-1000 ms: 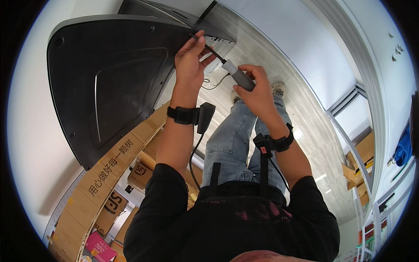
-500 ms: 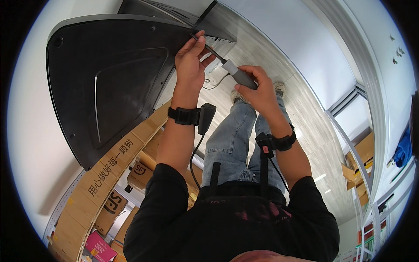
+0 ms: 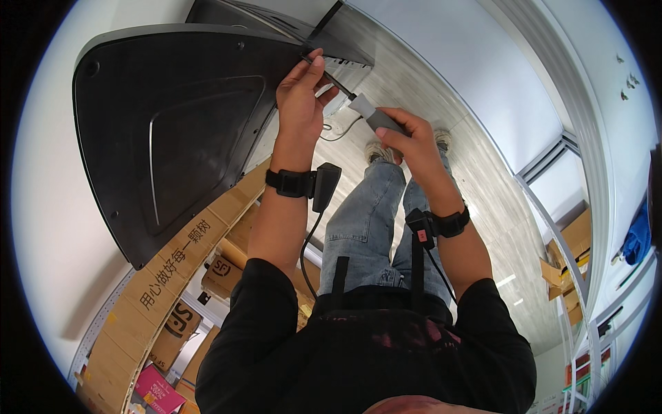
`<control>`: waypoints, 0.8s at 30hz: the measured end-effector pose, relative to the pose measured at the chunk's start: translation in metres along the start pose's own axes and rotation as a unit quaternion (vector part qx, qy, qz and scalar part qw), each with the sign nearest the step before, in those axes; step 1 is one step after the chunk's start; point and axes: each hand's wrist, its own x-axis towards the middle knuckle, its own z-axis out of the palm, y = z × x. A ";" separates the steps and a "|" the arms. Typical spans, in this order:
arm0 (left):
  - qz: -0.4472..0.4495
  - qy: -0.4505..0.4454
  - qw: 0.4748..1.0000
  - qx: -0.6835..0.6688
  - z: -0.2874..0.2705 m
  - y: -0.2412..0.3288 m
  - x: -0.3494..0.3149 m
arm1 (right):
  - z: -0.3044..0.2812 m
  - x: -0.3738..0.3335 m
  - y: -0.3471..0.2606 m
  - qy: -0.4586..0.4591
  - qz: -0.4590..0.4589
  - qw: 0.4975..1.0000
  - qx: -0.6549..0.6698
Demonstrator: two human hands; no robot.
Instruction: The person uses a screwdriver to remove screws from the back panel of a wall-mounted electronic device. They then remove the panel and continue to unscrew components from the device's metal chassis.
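A screwdriver with a two-tone grey handle [image 3: 372, 115] and a long dark shaft slants up to the left. My right hand [image 3: 418, 143] is closed round the rear of that handle, thumb and forefinger along it. At the other end, my left hand [image 3: 301, 93] pinches the shaft near its tip, thumb and fingers close together. The tip meets the upper right corner of a large black molded panel [image 3: 193, 103]; fingers partly hide the contact. Recessed round screw holes dot the panel's border.
Cardboard boxes [image 3: 172, 338] and a pink box [image 3: 158, 391] lie below the panel at left. A thin cable [image 3: 341, 136] trails near the floor. White framing [image 3: 552, 214] and an opened carton [image 3: 569, 255] stand at right. Straps on both wrists carry black modules with cables.
My right hand has turned and shifted slightly on the screwdriver handle, its fingers now covering more of the rear end. My left hand has stayed nearly still at the tip.
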 end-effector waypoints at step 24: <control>0.008 0.018 1.000 0.000 0.008 0.000 -0.002 | -0.008 0.006 0.000 -0.041 0.030 0.986 0.160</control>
